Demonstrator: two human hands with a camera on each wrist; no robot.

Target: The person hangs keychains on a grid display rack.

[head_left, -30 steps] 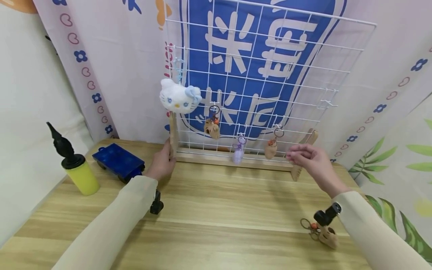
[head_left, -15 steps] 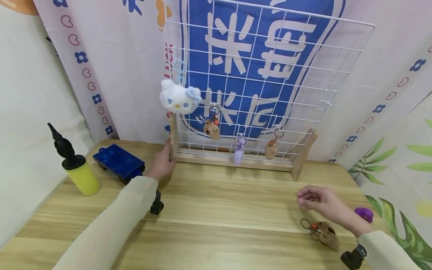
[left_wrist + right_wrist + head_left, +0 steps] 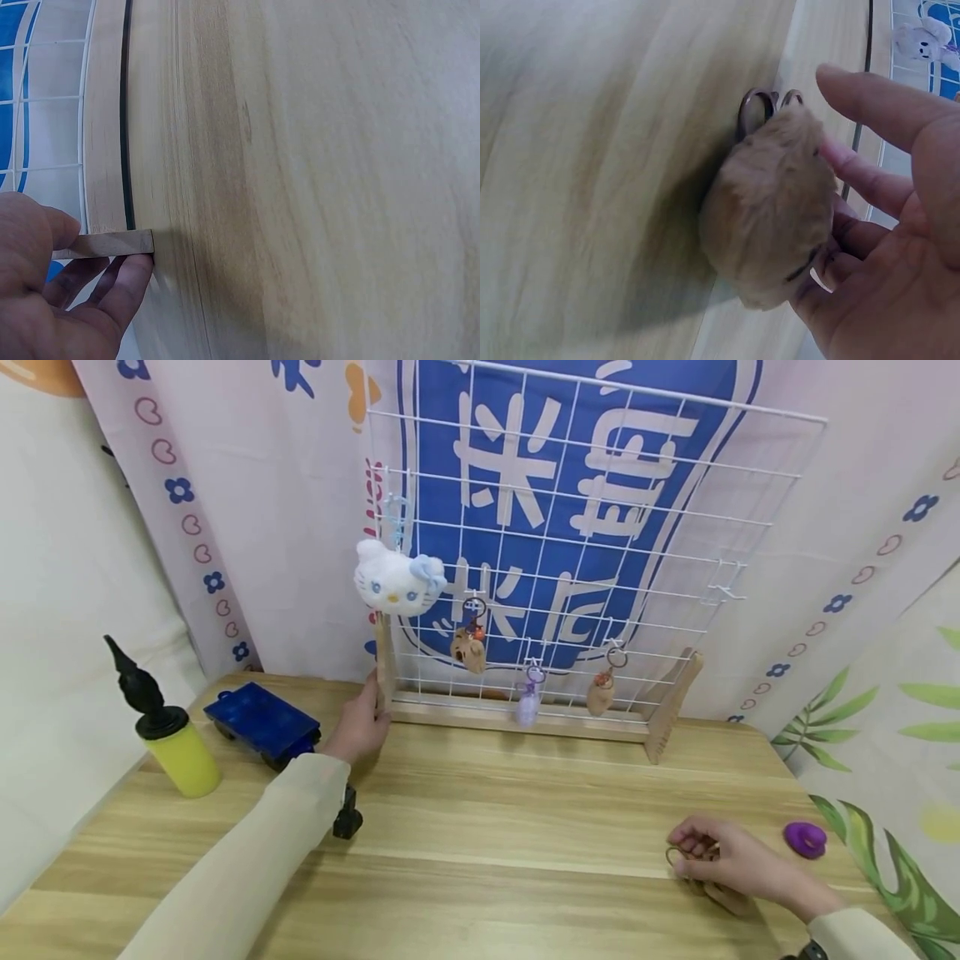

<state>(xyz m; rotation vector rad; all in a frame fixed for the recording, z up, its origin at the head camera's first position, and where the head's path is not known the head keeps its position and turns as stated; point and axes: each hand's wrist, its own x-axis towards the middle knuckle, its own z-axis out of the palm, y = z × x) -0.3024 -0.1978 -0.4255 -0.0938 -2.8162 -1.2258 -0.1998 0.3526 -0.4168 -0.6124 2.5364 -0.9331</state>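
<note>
My left hand (image 3: 358, 724) grips the wooden upright (image 3: 112, 244) at the left end of the wire grid rack (image 3: 517, 720), thumb on one face and fingers on the other. Over at the right, my right hand (image 3: 731, 858) is at a brown plush keychain (image 3: 769, 202) lying on the table. Its fingers touch the plush's side, while the thumb stands apart from it. Metal rings show at the keychain's end; in the head view the hand covers most of it.
From the grid hang a white plush cat head (image 3: 397, 581), two brown plush keychains (image 3: 468, 650) (image 3: 601, 693) and a purple one (image 3: 528, 703). A bare hook (image 3: 726, 592) sits upper right. Left stand a blue cart (image 3: 262, 718) and yellow pump (image 3: 182, 762); right, a purple object (image 3: 806, 840).
My right hand has come down from beside the rack's right end to the plush keychain on the table, uncovering the purple object. My left hand stays on the upright.
</note>
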